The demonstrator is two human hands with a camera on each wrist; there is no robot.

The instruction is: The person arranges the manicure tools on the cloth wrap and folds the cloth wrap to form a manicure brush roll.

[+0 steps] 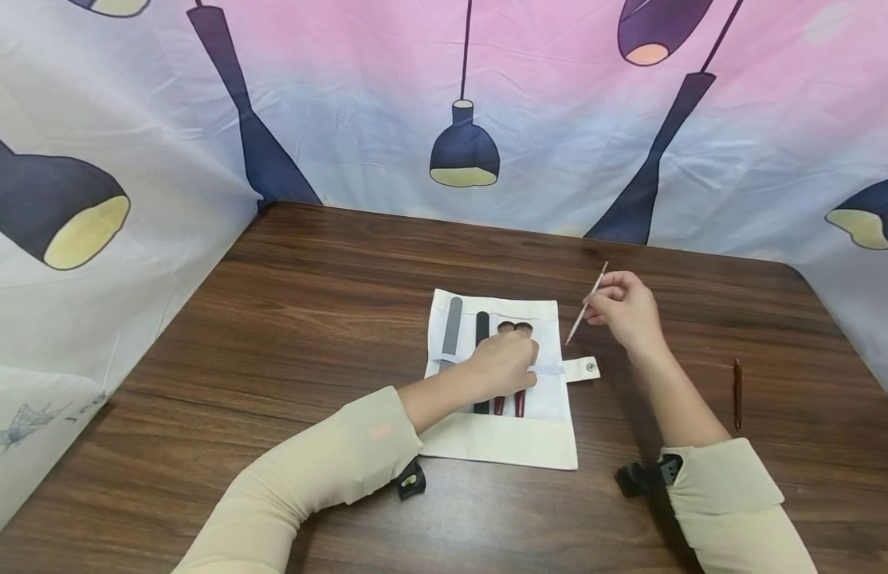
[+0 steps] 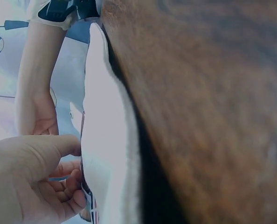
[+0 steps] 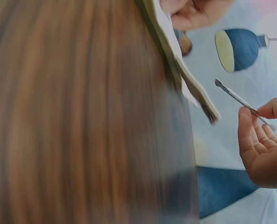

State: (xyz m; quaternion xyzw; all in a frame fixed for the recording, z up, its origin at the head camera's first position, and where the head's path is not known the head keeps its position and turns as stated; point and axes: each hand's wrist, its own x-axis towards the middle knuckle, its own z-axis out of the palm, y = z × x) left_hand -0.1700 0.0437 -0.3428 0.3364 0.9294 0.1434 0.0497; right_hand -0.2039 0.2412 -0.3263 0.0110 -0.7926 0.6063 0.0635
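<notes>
My right hand (image 1: 626,311) pinches a slim silver cuticle pusher (image 3: 236,98) between thumb and fingertips, tilted, just beyond the right edge of a white cloth pouch (image 1: 501,442). The pouch lies unfolded on the table. My left hand (image 1: 504,365) rests over its middle, thumb and loosely bent fingers touching the cloth, thumb apart from the fingers in the left wrist view. Beneath that hand lie two makeup brushes (image 1: 520,401) with dark red handles. Left of them are a black nail file (image 1: 482,324) and a grey nail file (image 1: 452,325). An elastic band (image 1: 550,370) crosses the pouch, partly hidden.
A snap tab (image 1: 582,369) sticks out from the pouch's right side. Farther right, a thin dark red stick (image 1: 737,395) lies on the wooden table (image 1: 329,319). Behind the table hangs a cloth (image 1: 387,119) printed with lamps.
</notes>
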